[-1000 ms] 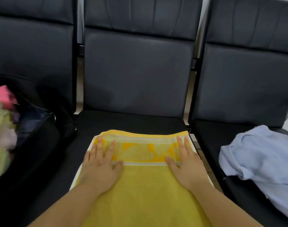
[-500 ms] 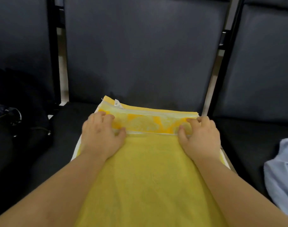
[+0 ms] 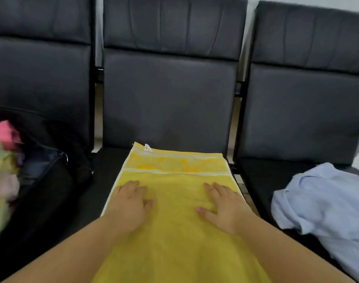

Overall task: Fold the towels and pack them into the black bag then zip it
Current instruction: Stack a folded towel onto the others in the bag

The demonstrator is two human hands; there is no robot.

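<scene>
Both hands have slid back from the patterned band — the left hand (image 3: 129, 203) and right hand (image 3: 223, 207) now press flat, fingers spread, gripping nothing, on the yellow towel (image 3: 174, 231). It lies lengthwise on the middle seat (image 3: 109, 160), white tag (image 3: 147, 148) unreadable. The black bag (image 3: 47, 176) sits left.

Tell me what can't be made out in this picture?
Head view only:
- Black bag: left side cut off by the frame edge; the pink and green cloth in it is blurred.
- Yellow towel: near end hidden by the arms and bottom edge.
- Towel tag: print too small.
- Blue cloth: cut off on the right.
</scene>
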